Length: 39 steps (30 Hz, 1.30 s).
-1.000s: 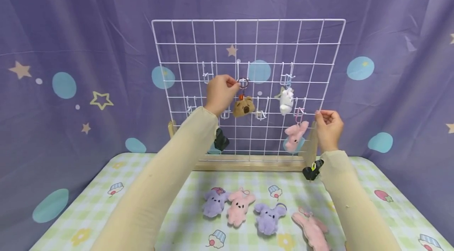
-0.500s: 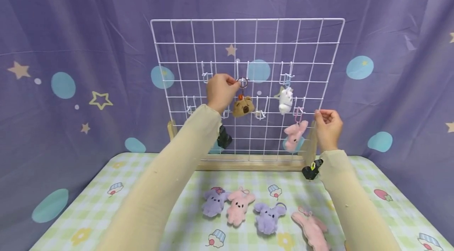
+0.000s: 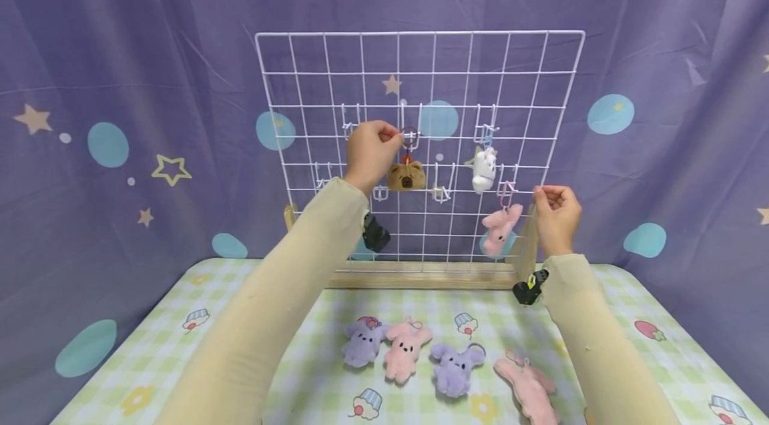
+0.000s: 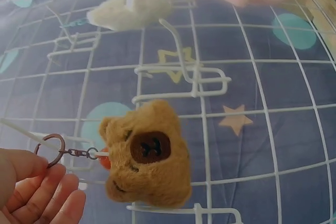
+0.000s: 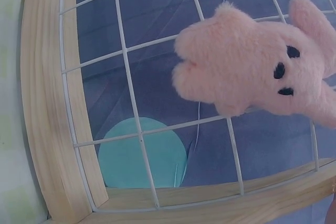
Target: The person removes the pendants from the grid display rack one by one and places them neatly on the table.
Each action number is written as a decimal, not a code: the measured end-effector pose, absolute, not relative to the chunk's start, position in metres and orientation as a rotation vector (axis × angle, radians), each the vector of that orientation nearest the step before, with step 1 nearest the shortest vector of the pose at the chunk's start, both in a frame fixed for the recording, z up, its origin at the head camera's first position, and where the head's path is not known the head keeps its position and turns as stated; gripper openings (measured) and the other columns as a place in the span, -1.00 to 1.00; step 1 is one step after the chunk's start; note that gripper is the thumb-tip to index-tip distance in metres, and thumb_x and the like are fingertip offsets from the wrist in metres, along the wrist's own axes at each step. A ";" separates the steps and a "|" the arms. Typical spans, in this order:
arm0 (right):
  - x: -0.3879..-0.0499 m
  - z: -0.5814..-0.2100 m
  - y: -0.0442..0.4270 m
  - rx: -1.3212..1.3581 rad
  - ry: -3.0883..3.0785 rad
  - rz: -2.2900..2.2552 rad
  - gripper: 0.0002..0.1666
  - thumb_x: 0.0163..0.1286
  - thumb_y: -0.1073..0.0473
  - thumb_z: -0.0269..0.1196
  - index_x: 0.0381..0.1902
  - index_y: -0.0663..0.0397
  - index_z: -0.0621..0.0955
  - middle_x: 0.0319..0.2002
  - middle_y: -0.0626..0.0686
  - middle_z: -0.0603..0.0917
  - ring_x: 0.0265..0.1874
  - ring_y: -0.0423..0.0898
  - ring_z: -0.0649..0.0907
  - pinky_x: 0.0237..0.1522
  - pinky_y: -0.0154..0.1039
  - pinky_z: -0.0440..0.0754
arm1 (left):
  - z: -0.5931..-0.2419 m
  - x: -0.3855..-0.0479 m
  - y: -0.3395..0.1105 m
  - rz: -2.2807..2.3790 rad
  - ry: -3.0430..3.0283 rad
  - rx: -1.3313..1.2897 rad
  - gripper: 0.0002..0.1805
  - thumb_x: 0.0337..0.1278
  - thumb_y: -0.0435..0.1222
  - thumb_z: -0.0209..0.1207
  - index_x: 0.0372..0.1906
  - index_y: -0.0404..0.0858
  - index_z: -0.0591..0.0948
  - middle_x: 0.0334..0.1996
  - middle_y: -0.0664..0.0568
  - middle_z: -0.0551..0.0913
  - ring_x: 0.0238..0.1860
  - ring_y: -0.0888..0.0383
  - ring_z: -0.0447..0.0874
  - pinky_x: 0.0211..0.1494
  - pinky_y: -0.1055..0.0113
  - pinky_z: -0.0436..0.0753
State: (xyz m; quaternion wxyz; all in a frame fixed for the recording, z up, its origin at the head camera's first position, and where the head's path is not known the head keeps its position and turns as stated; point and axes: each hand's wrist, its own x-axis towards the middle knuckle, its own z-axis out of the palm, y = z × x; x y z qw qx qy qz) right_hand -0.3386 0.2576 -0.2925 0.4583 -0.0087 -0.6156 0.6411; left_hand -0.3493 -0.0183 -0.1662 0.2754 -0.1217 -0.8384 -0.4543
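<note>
My left hand [image 3: 369,157] pinches the metal key ring [image 4: 50,150] of a brown plush bear-head keychain [image 3: 406,177] between thumb and fingertips. In the left wrist view the ring overlaps a white hook prong, seemingly with the prong through it; the bear head [image 4: 149,156] hangs by a short chain with an orange bead. My right hand [image 3: 557,217] pinches the right side edge of the white wire grid rack [image 3: 434,73]; in the right wrist view barely any of that hand shows. Near it hangs a pink plush bunny keychain [image 3: 501,230], and higher up a white plush keychain [image 3: 484,171].
Several white hooks, such as this hook [image 3: 441,193], are on the grid. The rack stands in a wooden base [image 3: 420,278]. On the checked tablecloth [image 3: 288,371] lie two purple plush keychains [image 3: 454,371] and two pink ones [image 3: 405,353].
The bear head has turned to face forward and shifted slightly left and up, along with my left hand. My right hand stays at the rack's edge.
</note>
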 end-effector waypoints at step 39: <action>-0.339 -0.294 0.258 -0.041 -1.526 1.576 -0.92 0.24 0.39 0.23 -0.40 0.19 0.53 -0.56 -0.17 0.56 -0.55 -0.35 0.54 -0.41 -0.55 0.49 | -0.191 -0.282 -0.021 -1.419 -2.230 -0.706 -0.90 0.12 -0.31 0.26 -0.36 -0.28 0.67 -0.51 -0.03 0.67 -0.54 0.19 0.49 -0.48 0.44 0.44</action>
